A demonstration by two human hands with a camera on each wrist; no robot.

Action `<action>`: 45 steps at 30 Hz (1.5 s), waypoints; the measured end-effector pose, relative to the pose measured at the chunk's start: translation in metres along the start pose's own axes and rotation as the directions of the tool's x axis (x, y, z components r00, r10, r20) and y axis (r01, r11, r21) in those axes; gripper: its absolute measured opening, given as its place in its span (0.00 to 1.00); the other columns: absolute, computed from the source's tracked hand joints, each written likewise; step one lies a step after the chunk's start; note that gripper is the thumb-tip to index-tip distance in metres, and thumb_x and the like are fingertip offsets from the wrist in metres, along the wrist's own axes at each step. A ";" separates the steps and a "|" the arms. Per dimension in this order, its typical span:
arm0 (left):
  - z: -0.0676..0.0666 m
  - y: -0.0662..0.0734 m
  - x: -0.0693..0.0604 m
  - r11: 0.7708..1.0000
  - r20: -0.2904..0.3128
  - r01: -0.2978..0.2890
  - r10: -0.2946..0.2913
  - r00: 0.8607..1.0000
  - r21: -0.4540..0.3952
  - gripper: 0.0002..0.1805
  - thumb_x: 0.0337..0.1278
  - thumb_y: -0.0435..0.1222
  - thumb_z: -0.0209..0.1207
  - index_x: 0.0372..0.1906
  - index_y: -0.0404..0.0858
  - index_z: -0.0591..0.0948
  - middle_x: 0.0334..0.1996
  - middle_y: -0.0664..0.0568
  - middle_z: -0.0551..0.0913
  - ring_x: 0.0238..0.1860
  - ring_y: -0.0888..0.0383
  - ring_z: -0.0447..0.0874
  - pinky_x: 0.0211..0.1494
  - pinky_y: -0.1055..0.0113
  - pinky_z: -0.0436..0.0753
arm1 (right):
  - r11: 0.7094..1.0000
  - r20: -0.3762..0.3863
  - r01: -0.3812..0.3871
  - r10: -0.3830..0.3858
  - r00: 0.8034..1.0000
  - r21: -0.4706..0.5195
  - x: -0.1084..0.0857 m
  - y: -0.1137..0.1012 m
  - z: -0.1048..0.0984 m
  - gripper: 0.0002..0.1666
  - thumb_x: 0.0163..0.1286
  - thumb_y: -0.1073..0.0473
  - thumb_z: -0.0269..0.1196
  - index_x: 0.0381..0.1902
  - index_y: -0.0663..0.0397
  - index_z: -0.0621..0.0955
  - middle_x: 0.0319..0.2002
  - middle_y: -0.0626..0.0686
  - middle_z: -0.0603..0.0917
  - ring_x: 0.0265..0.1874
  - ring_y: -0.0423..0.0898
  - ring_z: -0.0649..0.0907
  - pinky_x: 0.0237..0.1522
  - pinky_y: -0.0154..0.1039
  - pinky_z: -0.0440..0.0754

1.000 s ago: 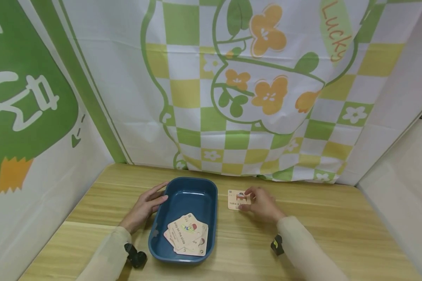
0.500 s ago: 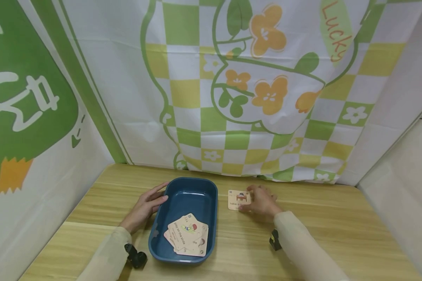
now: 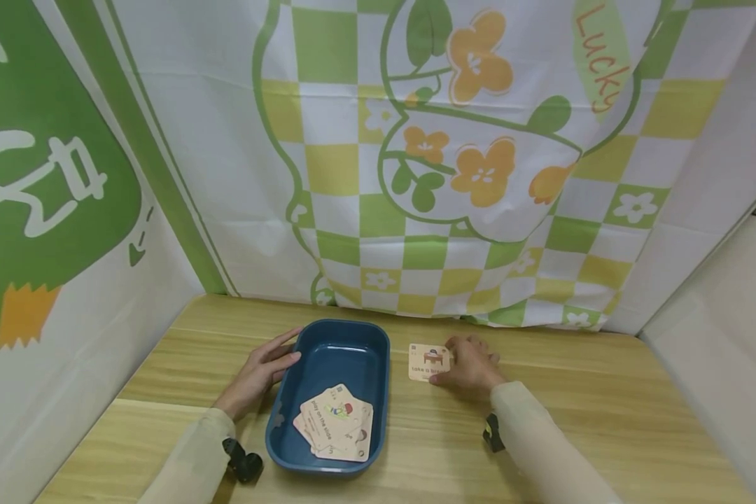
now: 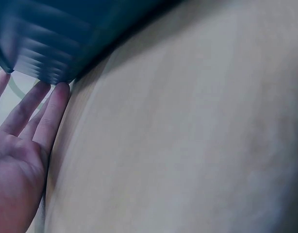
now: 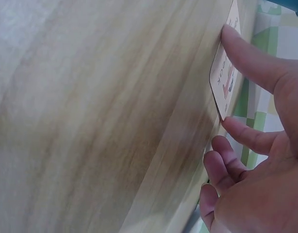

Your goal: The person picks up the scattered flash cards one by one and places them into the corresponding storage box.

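Note:
A beige picture card (image 3: pixel 427 358) printed "take a break" is at the right of a deep blue tray (image 3: pixel 387 392). My right hand (image 3: pixel 472 366) pinches it by its edges. In the right wrist view the thumb lies at one edge of the card (image 5: pixel 219 77) and the index fingertip at a corner, while the other fingers are curled away from it. That card looks slightly tilted off the table. My left hand (image 3: pixel 261 366) touches the tray's left side with its fingers fairly straight. Several similar cards (image 3: pixel 337 423) lie overlapping inside the tray, the top one reading "play on the slide".
The wooden table (image 3: pixel 453 448) reaches back to a green and white checked cloth (image 3: pixel 416 245). Printed cloth walls stand at the left (image 3: pixel 183 252) and right (image 3: pixel 718 336). Both forearms wear a small black device near the wrist.
The right index finger has drawn back from over the card to its right side, showing more of the print. The card has shifted very slightly toward me. Left hand and tray stay put.

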State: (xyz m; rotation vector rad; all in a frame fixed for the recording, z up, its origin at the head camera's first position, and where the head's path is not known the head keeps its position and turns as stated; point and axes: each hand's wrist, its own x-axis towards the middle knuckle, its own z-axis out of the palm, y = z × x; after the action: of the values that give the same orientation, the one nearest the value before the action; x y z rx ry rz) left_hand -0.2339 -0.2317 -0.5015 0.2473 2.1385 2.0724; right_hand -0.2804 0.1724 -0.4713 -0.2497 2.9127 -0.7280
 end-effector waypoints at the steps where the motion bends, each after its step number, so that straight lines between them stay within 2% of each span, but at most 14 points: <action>1: 0.000 0.000 0.000 1.000 -0.002 0.002 -0.002 1.000 0.000 0.35 0.73 0.39 0.58 0.79 0.40 0.60 0.72 0.29 0.63 0.68 0.35 0.71 0.61 0.58 0.80 | 1.000 -0.001 -0.001 0.001 1.000 0.001 0.000 0.001 0.000 0.45 0.48 0.46 0.83 0.59 0.63 0.79 0.53 0.63 0.75 0.55 0.62 0.70 0.56 0.71 0.60; 8: 0.000 -0.003 0.002 1.000 -0.009 0.001 -0.001 1.000 0.007 0.36 0.73 0.39 0.58 0.79 0.38 0.60 0.72 0.29 0.64 0.67 0.35 0.71 0.60 0.60 0.81 | 0.999 -0.027 -0.036 0.036 0.999 0.031 -0.003 0.002 -0.001 0.46 0.42 0.47 0.85 0.55 0.61 0.77 0.51 0.60 0.76 0.54 0.61 0.70 0.58 0.66 0.60; 14: -0.001 -0.004 0.003 1.000 -0.016 0.005 -0.005 1.000 0.013 0.35 0.72 0.41 0.59 0.79 0.42 0.61 0.72 0.31 0.64 0.67 0.37 0.72 0.59 0.62 0.81 | 0.999 -0.082 -0.010 0.013 0.997 0.046 -0.008 0.004 -0.004 0.41 0.41 0.51 0.86 0.47 0.59 0.76 0.42 0.56 0.78 0.49 0.60 0.72 0.55 0.65 0.62; 17: -0.001 -0.004 0.004 1.000 -0.016 0.007 -0.007 1.000 0.012 0.36 0.72 0.41 0.59 0.79 0.42 0.61 0.73 0.31 0.64 0.68 0.37 0.71 0.59 0.61 0.81 | 0.996 -0.100 0.027 -0.018 0.995 0.084 -0.011 0.005 -0.006 0.34 0.45 0.55 0.84 0.42 0.58 0.75 0.37 0.54 0.78 0.43 0.57 0.73 0.53 0.65 0.62; 22: -0.001 -0.005 0.005 1.000 -0.012 0.000 0.000 1.000 0.016 0.36 0.72 0.41 0.59 0.79 0.41 0.61 0.73 0.31 0.63 0.68 0.37 0.70 0.59 0.62 0.81 | 0.980 -0.109 0.111 -0.094 0.990 0.167 -0.018 0.008 -0.014 0.24 0.53 0.61 0.80 0.36 0.57 0.74 0.31 0.52 0.75 0.34 0.50 0.73 0.44 0.53 0.62; 28: -0.001 -0.003 0.002 1.000 0.000 -0.010 0.010 1.000 0.005 0.36 0.73 0.40 0.58 0.80 0.39 0.60 0.72 0.29 0.63 0.67 0.35 0.71 0.59 0.62 0.81 | 0.961 -0.090 0.196 -0.181 0.979 0.195 -0.027 0.009 -0.020 0.14 0.61 0.63 0.75 0.34 0.56 0.78 0.31 0.51 0.75 0.32 0.47 0.72 0.37 0.42 0.68; 35: -0.001 -0.003 0.002 1.000 -0.002 0.000 0.000 1.000 0.012 0.35 0.73 0.41 0.58 0.79 0.42 0.61 0.73 0.31 0.62 0.69 0.36 0.69 0.60 0.61 0.80 | 0.969 -0.104 0.209 -0.196 0.975 0.133 -0.038 0.007 -0.021 0.05 0.66 0.60 0.71 0.34 0.51 0.84 0.35 0.49 0.77 0.37 0.47 0.73 0.45 0.50 0.64; 42: -0.001 -0.003 0.002 1.000 -0.002 -0.010 0.010 1.000 0.010 0.35 0.73 0.40 0.58 0.79 0.40 0.60 0.73 0.30 0.63 0.68 0.37 0.70 0.59 0.64 0.81 | 0.968 -0.140 0.204 -0.184 0.973 0.147 -0.045 0.002 -0.021 0.03 0.68 0.60 0.70 0.33 0.50 0.84 0.36 0.48 0.79 0.44 0.52 0.77 0.52 0.58 0.65; 45: -0.001 -0.002 0.001 1.000 0.001 -0.014 0.014 1.000 0.006 0.36 0.73 0.40 0.58 0.80 0.39 0.60 0.73 0.29 0.63 0.68 0.36 0.71 0.59 0.63 0.81 | 0.961 -0.159 0.221 -0.195 0.968 0.164 -0.048 0.000 -0.022 0.03 0.68 0.61 0.70 0.34 0.52 0.85 0.36 0.48 0.80 0.44 0.52 0.78 0.52 0.58 0.68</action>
State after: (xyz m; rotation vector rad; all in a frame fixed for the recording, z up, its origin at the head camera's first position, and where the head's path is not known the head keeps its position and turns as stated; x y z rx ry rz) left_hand -0.2355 -0.2322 -0.5031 0.2641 2.1489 2.0731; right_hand -0.2371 0.1910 -0.4481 -0.5112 2.9548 -1.0785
